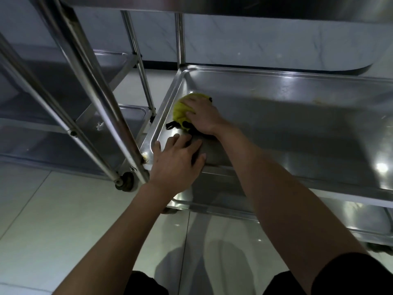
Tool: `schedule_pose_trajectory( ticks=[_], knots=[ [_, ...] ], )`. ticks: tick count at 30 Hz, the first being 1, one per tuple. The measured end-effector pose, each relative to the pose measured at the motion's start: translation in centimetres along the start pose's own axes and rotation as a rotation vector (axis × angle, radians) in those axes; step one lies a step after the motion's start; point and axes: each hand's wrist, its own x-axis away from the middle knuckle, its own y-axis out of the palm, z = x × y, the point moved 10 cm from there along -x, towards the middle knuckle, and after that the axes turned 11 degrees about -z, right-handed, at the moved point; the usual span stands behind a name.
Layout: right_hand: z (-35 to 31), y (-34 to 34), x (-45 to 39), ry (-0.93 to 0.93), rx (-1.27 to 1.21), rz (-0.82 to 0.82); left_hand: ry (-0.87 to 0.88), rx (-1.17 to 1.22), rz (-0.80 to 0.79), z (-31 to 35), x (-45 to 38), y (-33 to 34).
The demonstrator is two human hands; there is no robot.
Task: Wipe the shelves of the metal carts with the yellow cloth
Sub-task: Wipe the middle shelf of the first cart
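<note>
Steel cart shelf (276,116): right hand (202,116) pressed yellow cloth (180,111) at far left corner, fingers spread flat. Left hand (176,160) rested on near rim, fingers apart.

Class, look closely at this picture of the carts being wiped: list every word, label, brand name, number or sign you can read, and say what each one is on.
None: no readable text shows anywhere in the head view.
Yellow cloth: no print; only black trim.
Cart shelf being wiped: bare metal, no label or number.
Second cart to the left: nothing written on its posts or shelves.
</note>
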Motion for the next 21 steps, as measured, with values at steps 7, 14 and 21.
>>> schedule_pose_trajectory(
  ticks=[7,14,21],
  knots=[
    [10.3,-4.0,6.4,0.224,0.06,0.06,-0.086,0.099,-0.01,1.0,-1.7,-0.7],
    [20.0,-8.9,16.1,0.441,0.071,0.145,0.108,0.123,-0.036,12.8,-6.5,0.0],
    [26.2,-12.4,24.1,0.554,0.069,0.165,0.154,0.042,-0.156,16.1,-6.6,3.2]
  ],
)
